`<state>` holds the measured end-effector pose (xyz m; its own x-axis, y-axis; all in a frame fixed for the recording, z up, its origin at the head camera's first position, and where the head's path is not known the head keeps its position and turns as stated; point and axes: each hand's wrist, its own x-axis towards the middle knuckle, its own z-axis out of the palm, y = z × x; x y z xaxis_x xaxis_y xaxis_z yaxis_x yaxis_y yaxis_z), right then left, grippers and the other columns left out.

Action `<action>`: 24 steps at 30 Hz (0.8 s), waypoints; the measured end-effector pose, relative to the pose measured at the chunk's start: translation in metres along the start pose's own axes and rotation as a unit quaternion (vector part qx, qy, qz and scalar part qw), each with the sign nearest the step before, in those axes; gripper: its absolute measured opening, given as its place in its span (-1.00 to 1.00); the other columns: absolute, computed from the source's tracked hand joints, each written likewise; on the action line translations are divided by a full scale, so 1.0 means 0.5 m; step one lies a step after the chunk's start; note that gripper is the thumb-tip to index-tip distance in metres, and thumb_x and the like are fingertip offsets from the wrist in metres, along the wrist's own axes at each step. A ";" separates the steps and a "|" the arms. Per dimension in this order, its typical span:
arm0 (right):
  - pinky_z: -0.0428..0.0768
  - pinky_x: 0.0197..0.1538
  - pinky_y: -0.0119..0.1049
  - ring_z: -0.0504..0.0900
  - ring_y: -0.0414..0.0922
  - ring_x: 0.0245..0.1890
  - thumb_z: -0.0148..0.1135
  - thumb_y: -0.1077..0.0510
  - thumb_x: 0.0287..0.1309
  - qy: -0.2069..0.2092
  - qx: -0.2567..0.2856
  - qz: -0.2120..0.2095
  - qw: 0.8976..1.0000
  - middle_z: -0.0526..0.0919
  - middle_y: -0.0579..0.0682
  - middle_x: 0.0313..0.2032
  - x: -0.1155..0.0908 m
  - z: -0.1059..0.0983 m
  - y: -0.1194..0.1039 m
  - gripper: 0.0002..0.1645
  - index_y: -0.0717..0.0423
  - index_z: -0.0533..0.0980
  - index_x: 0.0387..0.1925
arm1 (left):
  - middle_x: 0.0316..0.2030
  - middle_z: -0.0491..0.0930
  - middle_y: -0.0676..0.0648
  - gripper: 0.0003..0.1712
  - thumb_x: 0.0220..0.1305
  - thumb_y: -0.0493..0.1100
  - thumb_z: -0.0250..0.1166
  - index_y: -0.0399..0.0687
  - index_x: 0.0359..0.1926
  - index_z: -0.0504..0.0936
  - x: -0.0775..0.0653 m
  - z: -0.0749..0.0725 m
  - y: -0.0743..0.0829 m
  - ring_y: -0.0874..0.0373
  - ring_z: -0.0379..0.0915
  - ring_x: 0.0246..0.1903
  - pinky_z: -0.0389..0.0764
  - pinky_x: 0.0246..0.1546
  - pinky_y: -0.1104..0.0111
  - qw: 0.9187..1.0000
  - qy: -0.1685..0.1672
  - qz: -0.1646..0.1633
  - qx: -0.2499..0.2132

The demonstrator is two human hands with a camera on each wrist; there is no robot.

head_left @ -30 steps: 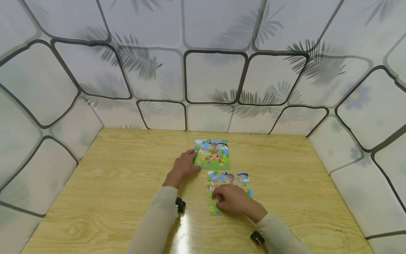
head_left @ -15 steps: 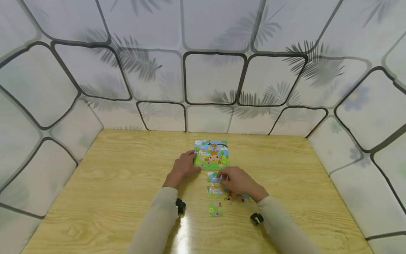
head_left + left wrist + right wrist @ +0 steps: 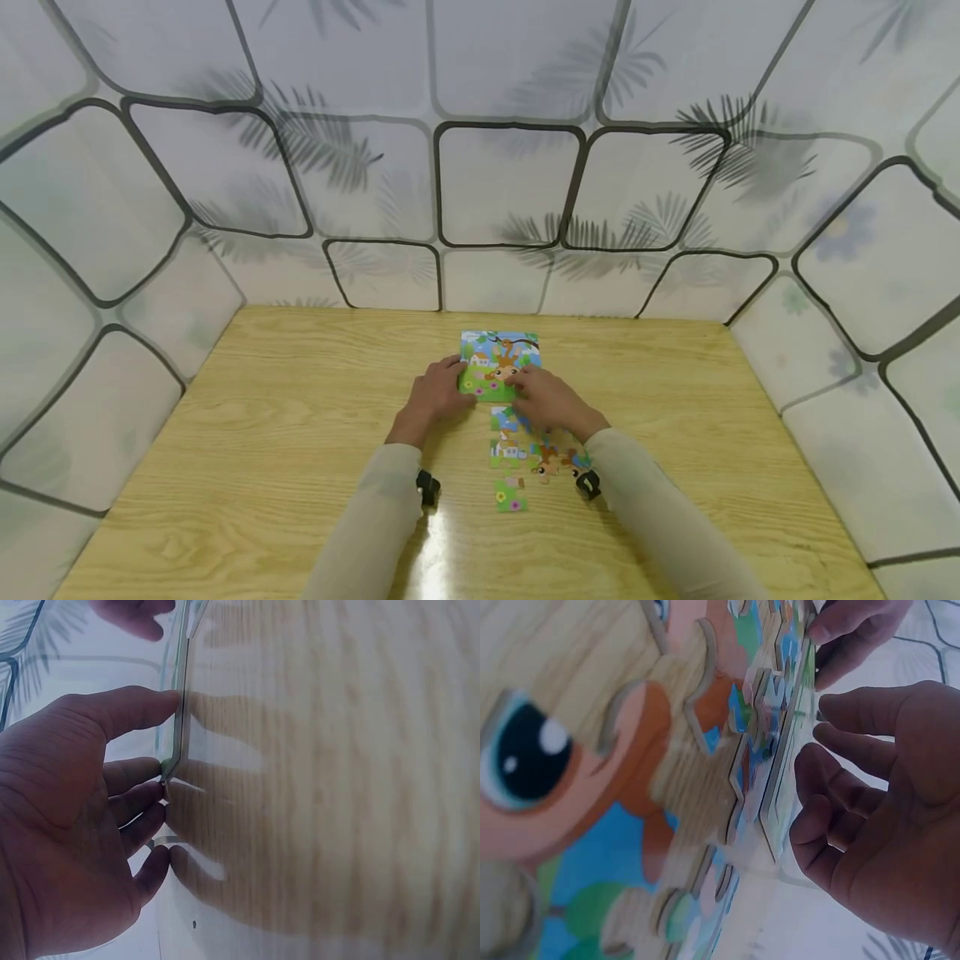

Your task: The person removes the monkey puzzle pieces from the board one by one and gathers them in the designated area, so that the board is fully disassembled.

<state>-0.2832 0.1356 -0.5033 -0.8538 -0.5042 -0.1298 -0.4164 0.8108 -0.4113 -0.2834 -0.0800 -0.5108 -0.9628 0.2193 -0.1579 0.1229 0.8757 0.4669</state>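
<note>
A square picture board with a hanging monkey lies on the table. Below it, wooden jigsaw pieces form a partial copy of that picture. My left hand rests at the board's lower left corner; in the left wrist view, the thumb and fingertips touch its edges. My right hand reaches over the board's lower right part and hides some pieces, fingertips close to the monkey's face. In the right wrist view its fingers are loosely bent, with no piece visible between them.
A flower corner piece lies below the house pieces, with a gap between. Monkey-face pieces sit right of them, near the right sleeve. The wooden table meets patterned fabric walls at the back and sides.
My right hand has moved up from the lower pieces, over the top row, onto the picture board, uncovering the monkey-face pieces. My left hand has stayed at the board's corner.
</note>
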 end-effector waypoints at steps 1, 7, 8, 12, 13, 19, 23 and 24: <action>0.59 -0.01 -0.13 0.57 -0.07 -0.06 0.17 0.15 0.24 0.001 -0.005 0.003 1.000 0.56 0.04 -0.01 0.004 0.000 0.000 -0.56 0.09 0.51 0.15 | 0.44 0.21 -0.10 -0.22 0.20 0.05 0.30 -0.08 0.39 0.32 0.000 0.000 0.000 -0.13 0.15 0.39 0.29 0.27 -0.14 1.000 0.001 0.001 0.000; 0.57 -0.08 -0.18 0.52 -0.11 -0.15 0.13 0.16 0.20 0.006 -0.009 0.011 1.000 0.53 0.01 -0.06 0.022 0.001 0.001 -0.52 0.07 0.51 0.17 | 0.44 0.21 -0.09 -0.22 0.20 0.05 0.31 -0.07 0.39 0.32 0.000 0.000 -0.001 -0.13 0.16 0.39 0.30 0.26 -0.14 1.000 0.001 -0.002 0.001; 0.57 -0.08 -0.18 0.51 -0.12 -0.16 0.13 0.17 0.19 0.008 -0.004 0.012 1.000 0.52 0.01 -0.06 0.024 0.001 0.000 -0.51 0.08 0.51 0.17 | 0.44 0.20 -0.09 -0.22 0.20 0.05 0.31 -0.07 0.39 0.32 0.000 0.000 -0.001 -0.13 0.16 0.39 0.30 0.26 -0.14 1.000 0.001 -0.002 0.001; 0.57 -0.06 -0.19 0.54 -0.10 -0.11 0.12 0.18 0.20 0.012 0.010 0.012 1.000 0.47 0.00 0.01 0.032 -0.002 -0.005 -0.50 0.10 0.50 0.19 | 0.44 0.20 -0.08 -0.23 0.21 0.05 0.29 -0.06 0.40 0.31 0.001 0.000 -0.003 -0.12 0.16 0.39 0.31 0.26 -0.14 1.000 0.001 0.000 0.004; 0.59 -0.03 -0.17 0.56 -0.08 -0.07 0.13 0.18 0.21 0.014 0.014 0.011 1.000 0.47 0.01 0.04 0.034 -0.002 -0.007 -0.51 0.11 0.50 0.19 | 0.44 0.20 -0.09 -0.23 0.21 0.05 0.29 -0.06 0.40 0.31 0.002 0.000 -0.004 -0.12 0.16 0.39 0.31 0.26 -0.14 1.000 0.002 0.000 0.004; 0.58 0.07 -0.12 0.55 -0.01 0.04 0.16 0.20 0.23 0.010 0.008 0.005 1.000 0.46 0.04 0.11 0.050 0.002 -0.015 -0.55 0.11 0.52 0.16 | 0.44 0.21 -0.09 -0.23 0.22 0.05 0.30 -0.07 0.40 0.32 -0.001 -0.001 -0.005 -0.13 0.16 0.39 0.31 0.25 -0.15 1.000 0.005 0.003 0.003; 0.58 0.05 -0.13 0.55 -0.03 0.00 0.17 0.22 0.24 0.012 -0.006 0.011 1.000 0.48 0.03 0.03 0.058 0.007 -0.015 -0.59 0.09 0.54 0.13 | 0.44 0.20 -0.09 -0.23 0.22 0.04 0.30 -0.08 0.40 0.31 0.000 0.000 -0.003 -0.13 0.16 0.39 0.31 0.25 -0.15 1.000 0.003 0.004 0.006; 0.58 0.05 -0.14 0.55 -0.04 0.00 0.17 0.21 0.24 0.012 -0.010 0.013 1.000 0.48 0.02 0.02 0.059 0.008 -0.014 -0.59 0.08 0.54 0.13 | 0.44 0.20 -0.09 -0.23 0.22 0.04 0.30 -0.08 0.40 0.31 0.000 0.000 -0.003 -0.13 0.16 0.39 0.31 0.25 -0.15 1.000 0.004 0.004 0.006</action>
<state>-0.3043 0.1138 -0.5078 -0.8717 -0.4755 -0.1182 -0.3997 0.8296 -0.3899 -0.2834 -0.0813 -0.5112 -0.9635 0.2228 -0.1483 0.1330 0.8793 0.4572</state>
